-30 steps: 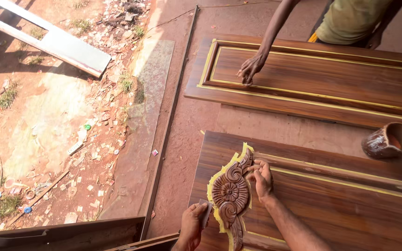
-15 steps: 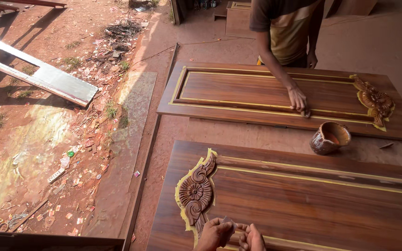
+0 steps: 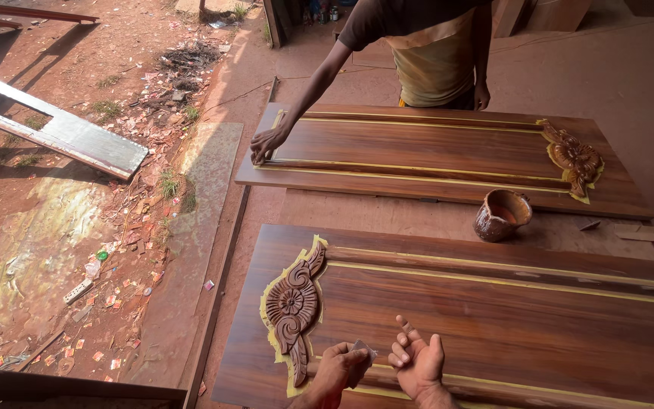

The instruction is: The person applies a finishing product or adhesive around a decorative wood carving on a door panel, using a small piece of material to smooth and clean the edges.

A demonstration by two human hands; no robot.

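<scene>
Sandpaper scrap, small and grey, sits pinched in the left hand, fingers closed round it; its exact kind is hard to tell at this size. Compared with half a second ago, both hands have separated: the right hand now rests open beside it, fingers lifted off the near door panel. The scrap lies just right of the carved scroll ornament, above the yellow-edged moulding. A second person's hand presses on the far door panel. A stained clay pot stands between panels.
</scene>
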